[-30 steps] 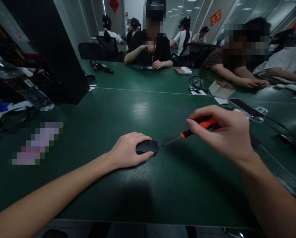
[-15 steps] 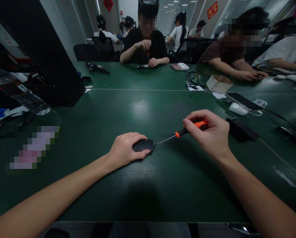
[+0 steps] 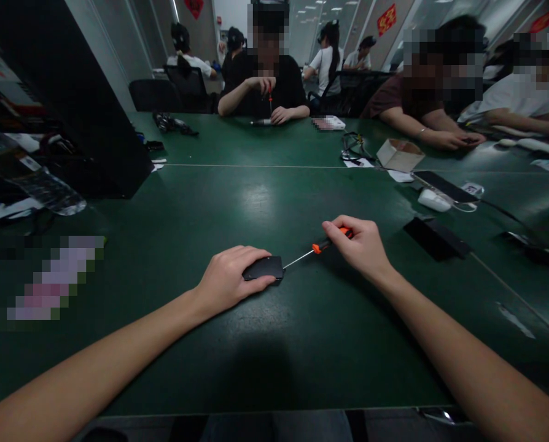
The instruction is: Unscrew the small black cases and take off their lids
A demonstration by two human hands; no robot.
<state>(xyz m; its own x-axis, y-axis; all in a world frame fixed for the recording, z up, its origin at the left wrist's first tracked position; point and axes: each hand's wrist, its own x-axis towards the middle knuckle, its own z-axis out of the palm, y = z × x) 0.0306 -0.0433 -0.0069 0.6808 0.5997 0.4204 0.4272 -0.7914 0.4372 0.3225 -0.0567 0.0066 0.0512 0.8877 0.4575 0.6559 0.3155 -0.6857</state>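
Note:
My left hand [image 3: 231, 276] grips a small flat black rectangular case [image 3: 264, 268] on the green table, thumb along the near edge and fingers over the far edge. From the right, my right hand [image 3: 362, 245] holds a screwdriver [image 3: 318, 248] with an orange and black handle, its fingers closed round the grip. The thin metal shaft slants down to the left, and its tip meets the right end of the case. Whether the tip sits in a screw or a gap is too small to tell.
Right of my right hand lies a black folded piece [image 3: 435, 238]; beyond it are a phone [image 3: 446, 186], a white adapter [image 3: 434, 199] and an open box [image 3: 400, 155]. A plastic bottle [image 3: 39, 178] lies at left beside a black cabinet [image 3: 67, 98]. Co-workers sit across the table.
My right hand has moved left and turned, with more of the screwdriver handle inside the fist. The case stays under my left hand. The whole view has shifted slightly.

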